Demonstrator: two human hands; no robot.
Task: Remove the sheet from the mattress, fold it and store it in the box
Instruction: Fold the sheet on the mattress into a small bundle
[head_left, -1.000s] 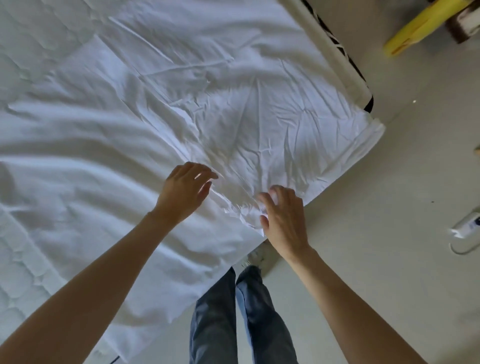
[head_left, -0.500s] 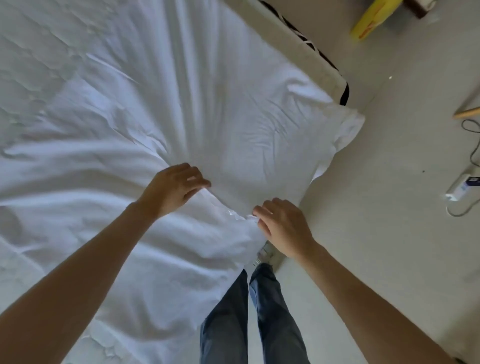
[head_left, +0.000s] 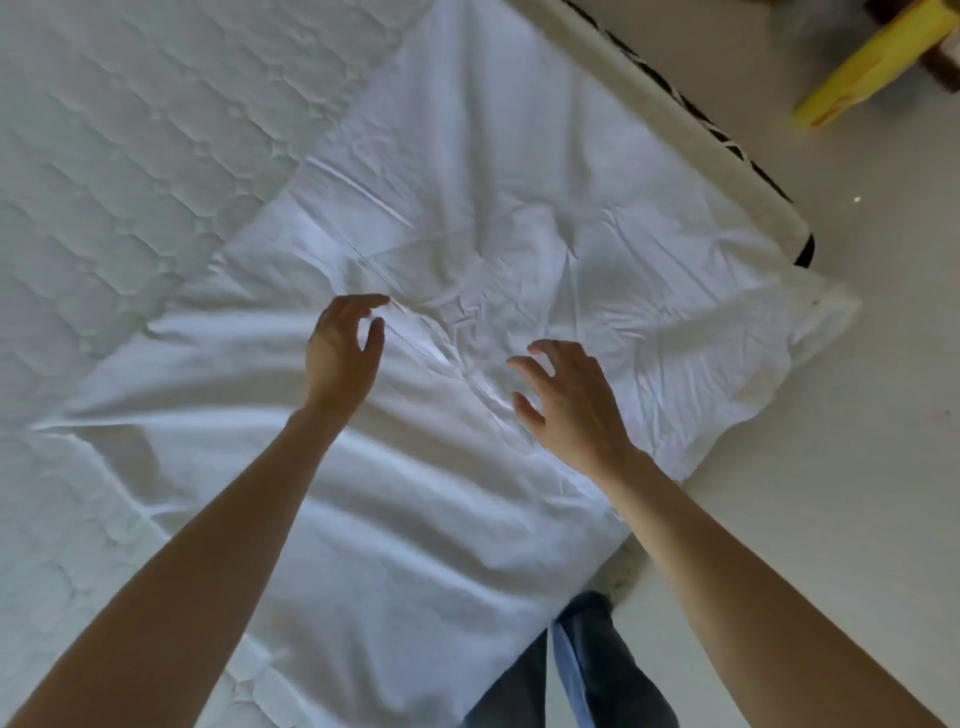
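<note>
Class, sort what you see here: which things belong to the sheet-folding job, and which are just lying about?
Part of the job:
sheet
mattress
left hand, open
right hand, open

Lying about:
yellow object on the floor

The box is not in view.

Soft, even daylight fills the scene, bright on the white sheet (head_left: 467, 218) and dimmer, greyer over the quilted mattress (head_left: 130, 156) at left. Both forearms cast faint shadows on the cloth. Wide-angle distortion bends the edges. The yellow object (head_left: 862, 73) at top right is blurred, and the fingertips are slightly smeared.
</note>
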